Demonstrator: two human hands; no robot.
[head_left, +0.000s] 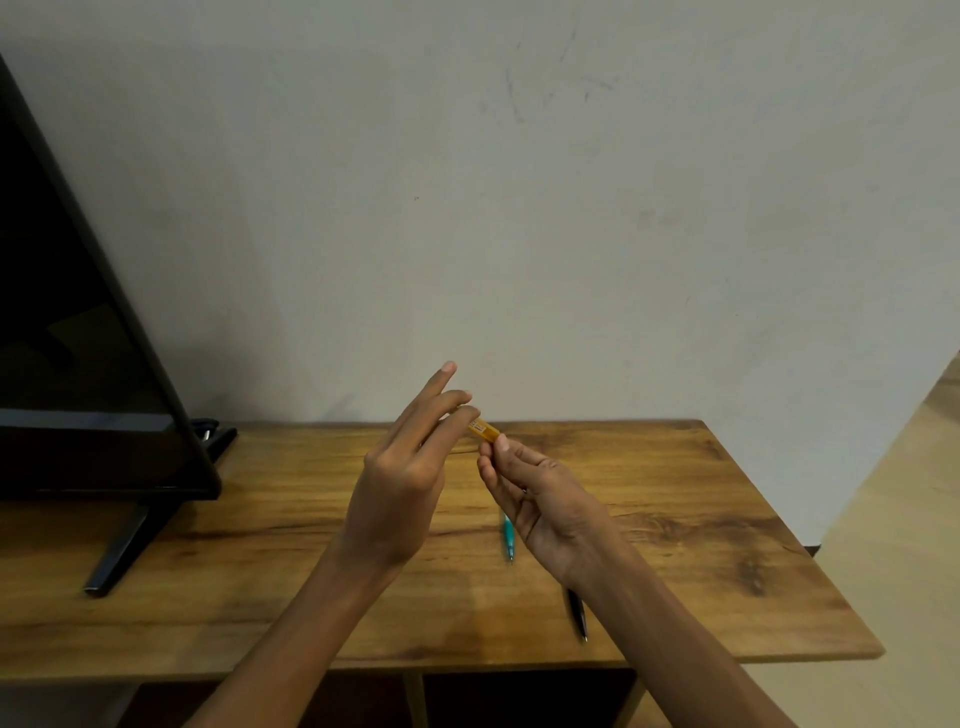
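Orange pen (484, 430) is hanging in the air above the wooden table (675, 499), near the middle of the view and close to the table's back edge, and two hands are holding it between them. Only a short bit of it is showing, because fingers are covering both ends. The right hand (545, 501) is pinching the near end, with its thumb and bent fingers closing round it. The left hand (397, 483) is reaching to the far end, with its back facing the camera. Its fingers (434, 389) are stretching out almost straight. The first one is pointing up and away from the pen, and the next two are touching the pen with their tips. Its thumb is hiding behind the hand, so I cannot tell if this hand is pinching the pen or only touching it.

Down on the table, a green pen (507, 535) is lying just under the right hand. A black pen (576, 613) is lying nearer the front edge, partly hiding under the right arm. The two pens are lying apart. A big black screen (78, 338) is standing on the left side of the table, with its thin foot (122, 551) reaching toward the front. A pale wall (519, 208) is rising behind it all
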